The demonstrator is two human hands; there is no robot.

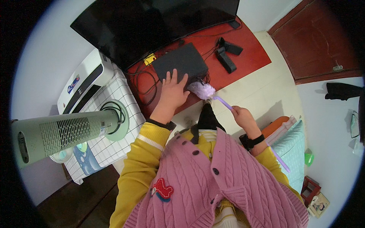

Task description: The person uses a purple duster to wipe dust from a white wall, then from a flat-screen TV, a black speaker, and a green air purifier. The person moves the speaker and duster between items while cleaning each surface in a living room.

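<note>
My left hand [173, 93] rests with fingers spread on the near left part of a black box [182, 59], which stands on a red table [249, 47]. In my right hand [243, 118] is the purple handle of a fluffy lilac duster [203, 90]; the fingers are closed round it. The duster's head touches or lies close to the near side of the box, by its cables. Behind my right wrist the rest of the handle comes out toward the lower right. A dark wristband shows on each wrist.
A large black television [148, 26] stands behind the box. Loose black cables [146, 85] lie left of it, two black bars [226, 60] right. A green tower fan [72, 131] and a white printer-like machine [85, 81] stand at left. A red door [315, 38] is at right.
</note>
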